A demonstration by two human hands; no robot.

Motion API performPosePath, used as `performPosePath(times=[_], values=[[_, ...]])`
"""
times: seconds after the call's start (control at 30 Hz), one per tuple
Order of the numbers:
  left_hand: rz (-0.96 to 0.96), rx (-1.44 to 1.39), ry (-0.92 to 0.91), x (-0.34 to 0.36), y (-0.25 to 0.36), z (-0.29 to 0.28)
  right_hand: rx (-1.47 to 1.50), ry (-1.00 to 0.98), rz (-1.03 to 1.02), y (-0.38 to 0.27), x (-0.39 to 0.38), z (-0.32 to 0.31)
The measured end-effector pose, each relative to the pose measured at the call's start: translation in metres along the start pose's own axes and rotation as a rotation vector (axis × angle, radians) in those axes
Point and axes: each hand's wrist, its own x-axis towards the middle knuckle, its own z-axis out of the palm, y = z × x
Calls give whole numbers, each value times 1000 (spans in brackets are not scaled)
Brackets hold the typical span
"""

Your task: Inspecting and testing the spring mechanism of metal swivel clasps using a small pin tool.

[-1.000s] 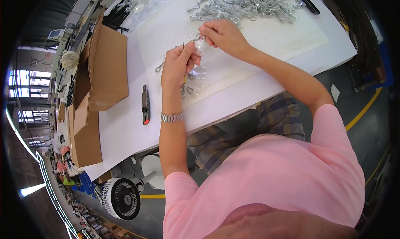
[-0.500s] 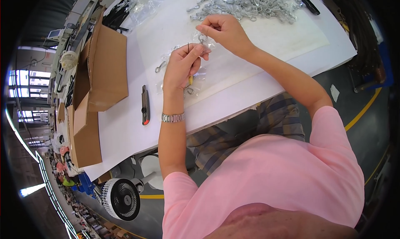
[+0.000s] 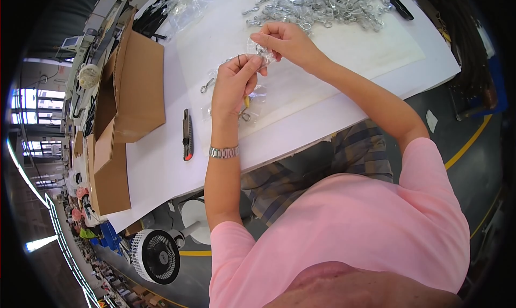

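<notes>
Above the white tabletop, my left hand (image 3: 234, 83) is closed, its thumb and forefinger pinching the lower side of a small clear plastic bag (image 3: 267, 55) with a metal ring in it. A thin dark point sticks up behind that forefinger, and a yellow piece (image 3: 247, 101) shows below the palm; whether they are one tool I cannot tell. My right hand (image 3: 285, 41) is closed at the bag's upper side, fingertips partly hidden. Beside my left wrist lie bagged metal rings (image 3: 244, 116), and a metal clasp (image 3: 206, 86) rests left of the hand.
A big pile of bagged metal key rings (image 3: 328, 7) covers the far side of the table. An open cardboard box (image 3: 141, 88) stands at the left, near a box cutter (image 3: 187, 135). A black object (image 3: 400, 6) lies far right. Below left stands a fan (image 3: 156, 257).
My right hand has come slightly down toward the left, and the bag between the hands now looks more bunched. The left hand has barely moved.
</notes>
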Motion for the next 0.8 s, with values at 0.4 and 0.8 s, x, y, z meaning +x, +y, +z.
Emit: performPosePath(times=[0.4, 0.8], values=[[-47, 5, -72, -1, 4, 5, -33, 137, -178, -4, -2, -1], [31, -6, 20, 1, 1, -1, 151, -93, 193, 6, 1, -3]])
